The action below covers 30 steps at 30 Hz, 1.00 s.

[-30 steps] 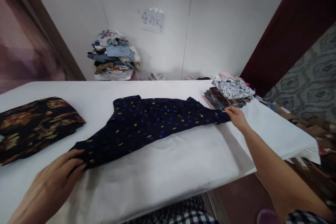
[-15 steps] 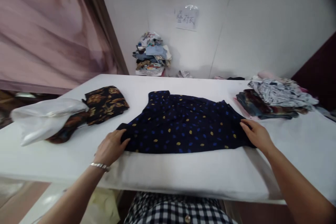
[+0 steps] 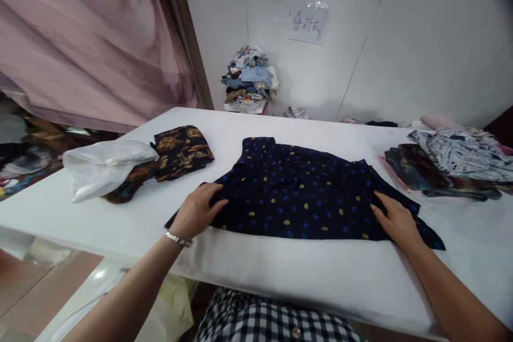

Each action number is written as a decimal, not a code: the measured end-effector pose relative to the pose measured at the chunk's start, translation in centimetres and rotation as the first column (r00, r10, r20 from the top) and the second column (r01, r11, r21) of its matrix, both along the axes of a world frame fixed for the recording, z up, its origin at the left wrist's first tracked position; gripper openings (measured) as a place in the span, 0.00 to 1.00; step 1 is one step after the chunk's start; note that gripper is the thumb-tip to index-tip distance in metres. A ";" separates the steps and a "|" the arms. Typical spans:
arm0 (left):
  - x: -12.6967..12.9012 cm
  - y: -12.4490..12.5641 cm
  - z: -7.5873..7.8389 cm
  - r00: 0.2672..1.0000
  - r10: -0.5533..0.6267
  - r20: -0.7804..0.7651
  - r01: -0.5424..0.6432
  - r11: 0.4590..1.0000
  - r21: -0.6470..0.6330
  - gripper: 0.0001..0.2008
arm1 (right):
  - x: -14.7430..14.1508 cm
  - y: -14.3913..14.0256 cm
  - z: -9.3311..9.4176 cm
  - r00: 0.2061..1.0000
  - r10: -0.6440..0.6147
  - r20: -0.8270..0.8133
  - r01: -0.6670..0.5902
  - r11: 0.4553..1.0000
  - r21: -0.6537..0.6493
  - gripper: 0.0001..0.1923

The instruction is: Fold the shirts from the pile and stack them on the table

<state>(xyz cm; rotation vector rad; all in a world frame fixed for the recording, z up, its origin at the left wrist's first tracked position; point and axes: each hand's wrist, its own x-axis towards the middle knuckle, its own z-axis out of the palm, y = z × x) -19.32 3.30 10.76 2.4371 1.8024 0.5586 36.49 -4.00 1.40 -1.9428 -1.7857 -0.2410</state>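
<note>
A dark navy shirt (image 3: 296,192) with blue and yellow leaf-like spots lies spread on the white table (image 3: 320,262), its collar end at the far left. My left hand (image 3: 197,209), with a silver bracelet at the wrist, rests on the shirt's near left part, thumb and fingers apart. On the near right part lies my right hand (image 3: 395,220), its fingers stretched out flat over the cloth. Dark cloth sticks out past both hands, at the left corner and further at the right.
On the left lie a folded black floral garment (image 3: 182,152) and a white cloth (image 3: 106,165). Folded clothes (image 3: 449,171) are piled at the right. Against the wall rises a heap of clothes (image 3: 250,83), with a paper sign (image 3: 308,24) above it.
Both hands have moved inward from the shirt's side edges onto the cloth and loosened. Cloth at the right now spreads out beyond my right hand. The view has turned a little left.
</note>
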 end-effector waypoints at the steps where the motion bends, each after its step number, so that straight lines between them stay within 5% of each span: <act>1: 0.5 0.3 -0.4 0.996 -0.078 -0.050 0.077 0.997 -0.016 0.19 | -0.1 0.1 0.0 1.000 -0.001 -0.010 0.001 1.000 0.002 0.26; 4: 1.4 1.9 -0.7 0.959 -0.077 -0.274 0.052 0.994 -0.097 0.14 | -0.4 0.1 0.3 0.999 -0.010 -0.032 0.010 1.000 -0.003 0.26; 7: 1.1 4.3 0.9 0.908 0.007 -0.420 -0.055 0.993 -0.104 0.15 | -0.8 0.0 0.9 0.998 -0.018 -0.067 0.017 1.000 -0.012 0.25; 13: -0.7 8.8 4.6 0.924 0.299 -0.238 -0.299 0.954 0.038 0.16 | -1.5 0.0 1.8 0.985 -0.055 -0.166 0.049 0.998 -0.042 0.24; 16: 1.3 9.6 4.5 0.963 0.230 -0.137 -0.227 0.973 0.042 0.16 | -1.5 0.2 1.8 0.971 -0.101 -0.218 0.092 0.995 -0.049 0.26; 20: 8.8 8.9 3.0 0.994 -0.101 -0.037 0.099 0.994 -0.043 0.15 | -1.3 0.4 1.6 0.942 -0.128 -0.312 0.122 0.992 -0.038 0.27; 24: 18.8 8.0 2.4 0.914 -0.398 0.074 0.404 0.906 -0.122 0.14 | -1.4 0.4 1.8 0.946 -0.105 -0.306 0.107 0.994 -0.011 0.25; 30: 33.5 9.5 3.8 0.790 -0.596 0.143 0.605 0.796 -0.022 0.16 | -2.7 -0.2 3.3 0.976 0.125 -0.181 -0.115 0.991 0.064 0.21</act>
